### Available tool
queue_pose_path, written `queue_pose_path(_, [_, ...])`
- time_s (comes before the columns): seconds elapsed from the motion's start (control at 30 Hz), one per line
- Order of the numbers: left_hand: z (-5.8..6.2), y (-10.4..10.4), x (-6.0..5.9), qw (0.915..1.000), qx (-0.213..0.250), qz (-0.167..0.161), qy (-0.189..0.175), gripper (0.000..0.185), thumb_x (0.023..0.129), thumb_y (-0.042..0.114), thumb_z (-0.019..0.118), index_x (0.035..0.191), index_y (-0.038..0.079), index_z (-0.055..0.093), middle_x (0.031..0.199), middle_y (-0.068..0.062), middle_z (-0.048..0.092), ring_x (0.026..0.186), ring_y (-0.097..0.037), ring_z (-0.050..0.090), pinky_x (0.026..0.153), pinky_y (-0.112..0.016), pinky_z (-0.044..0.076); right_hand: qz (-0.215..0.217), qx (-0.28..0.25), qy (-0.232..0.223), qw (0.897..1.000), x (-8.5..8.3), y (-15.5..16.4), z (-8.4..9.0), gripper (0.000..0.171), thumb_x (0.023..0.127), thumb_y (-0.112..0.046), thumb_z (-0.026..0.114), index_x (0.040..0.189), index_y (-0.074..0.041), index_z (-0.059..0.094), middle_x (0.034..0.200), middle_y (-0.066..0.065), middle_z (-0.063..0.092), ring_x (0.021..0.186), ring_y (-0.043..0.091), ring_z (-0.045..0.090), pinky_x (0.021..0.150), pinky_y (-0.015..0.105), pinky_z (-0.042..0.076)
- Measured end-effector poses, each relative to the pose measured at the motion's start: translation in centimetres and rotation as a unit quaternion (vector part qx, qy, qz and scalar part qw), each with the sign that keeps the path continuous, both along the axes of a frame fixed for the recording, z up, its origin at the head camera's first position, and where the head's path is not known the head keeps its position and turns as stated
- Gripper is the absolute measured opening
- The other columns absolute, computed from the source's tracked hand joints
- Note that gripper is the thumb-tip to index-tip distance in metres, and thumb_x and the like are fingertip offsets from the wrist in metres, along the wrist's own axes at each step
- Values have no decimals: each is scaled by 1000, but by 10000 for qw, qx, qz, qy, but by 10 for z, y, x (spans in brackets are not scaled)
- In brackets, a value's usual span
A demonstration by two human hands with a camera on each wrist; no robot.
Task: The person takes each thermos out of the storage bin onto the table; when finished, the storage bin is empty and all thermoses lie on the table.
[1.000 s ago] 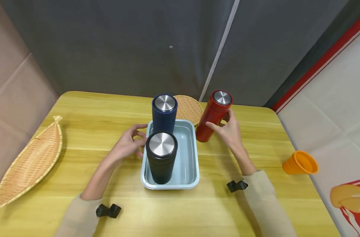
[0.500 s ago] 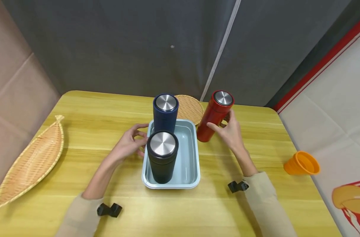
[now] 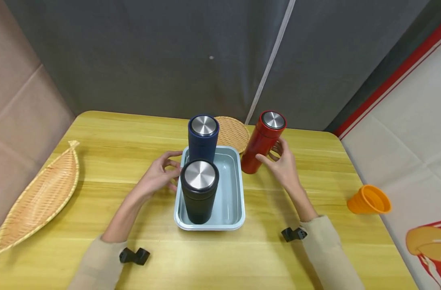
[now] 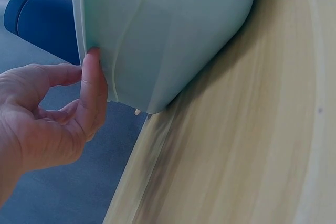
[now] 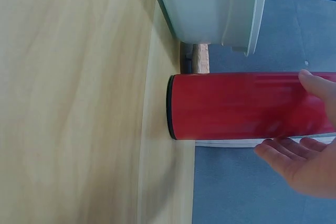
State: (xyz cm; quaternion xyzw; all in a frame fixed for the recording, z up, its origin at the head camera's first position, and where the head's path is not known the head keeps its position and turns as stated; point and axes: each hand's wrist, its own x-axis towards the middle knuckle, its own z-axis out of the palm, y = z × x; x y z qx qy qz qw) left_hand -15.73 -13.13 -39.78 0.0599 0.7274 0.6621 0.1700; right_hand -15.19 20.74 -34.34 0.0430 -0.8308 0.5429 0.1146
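Grey curtain cloth hung behind a yellow wooden table (image 3: 108, 161) where a pale blue tray (image 3: 235, 189) held a black flask (image 3: 199, 191) in front and a navy flask (image 3: 203, 139) behind. Just right of the tray a red flask (image 3: 263, 141) stood upright on the wood, apart from the tray.

Half a second before, the right hand (image 3: 283, 165) had its thumb and fingers wrapped on the red flask; now they were spread and relaxed beside it, fingertips at most brushing its side. Judging by that, the grip had been let go and the flask stood on its own.

The left hand (image 3: 157, 175) had not shifted: its fingers were loosely bent, the thumb (image 4: 94, 90) pressed on the tray's left rim.

No brand, label or lettering could be read on anything.
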Motion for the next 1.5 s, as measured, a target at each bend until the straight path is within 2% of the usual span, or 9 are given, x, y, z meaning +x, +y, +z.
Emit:
queue_pose_path(0.27, [0,0,0,10000,-7,42,-39,58,92,4,61,145,9,37,115,-23,51,74,-32,62,62,-59,57,50,-74,-49,9999,11,-3,6,73,81,6,73,141,11,32,132,32,47,119,43,50,98,54,47])
queue_pose_path(0.5, [0,1,0,9999,45,87,-79,57,92,4,60,145,10,37,116,-22,50,73,-31,62,63,-60,57,85,-225,142,9996,10,11,-21,74,81,1,75,143,4,35,134,23,49,118,39,53,98,47,49])
queue_pose_path(0.77, [-3,-1,1,10000,5,83,-51,58,92,4,61,144,8,37,115,-23,50,73,-31,62,63,-58,58,103,-503,59,9987,43,6,-23,68,82,7,72,140,4,37,131,23,51,115,41,53,96,44,50])
queue_pose_path(0.87, [-3,-1,2,10000,15,93,-19,58,91,3,61,144,8,37,115,-23,50,73,-30,62,62,-57,58,406,-587,137,9974,53,0,-21,68,82,9,71,140,4,37,130,25,52,114,42,53,96,40,51])
queue_pose_path(0.97, [-3,-1,3,9999,10,109,-37,59,91,3,61,144,9,37,115,-23,50,74,-31,62,63,-58,57,939,-723,215,9927,60,-7,-19,68,82,12,69,141,5,36,132,26,51,116,42,52,97,37,50])
queue_pose_path(1.1, [-2,-1,4,9999,-14,107,-47,59,91,3,61,144,10,37,115,-22,51,74,-32,62,64,-60,57,1667,-826,233,9823,66,-22,-17,68,82,13,69,141,3,37,134,24,50,120,40,51,98,37,50])
queue_pose_path(1.27, [2,-1,2,9999,-57,116,-13,59,91,3,60,144,10,37,112,-21,51,71,-28,62,64,-59,57,2415,-678,105,9680,70,-45,-15,72,80,7,74,142,-5,40,137,15,50,123,38,50,99,38,49])
queue_pose_path(1.37, [2,0,0,10000,-43,80,3,59,91,2,60,144,9,37,111,-22,51,70,-28,62,63,-59,57,2642,-597,35,9626,71,-57,-14,75,78,4,77,143,-7,40,138,11,50,124,34,50,100,38,48])
queue_pose_path(1.5, [1,1,0,10000,-4,46,30,58,91,2,60,144,7,37,111,-22,51,69,-27,62,61,-56,58,2676,-474,-141,9623,74,-73,-18,79,75,-2,82,142,-9,41,138,7,49,124,23,50,100,37,48])
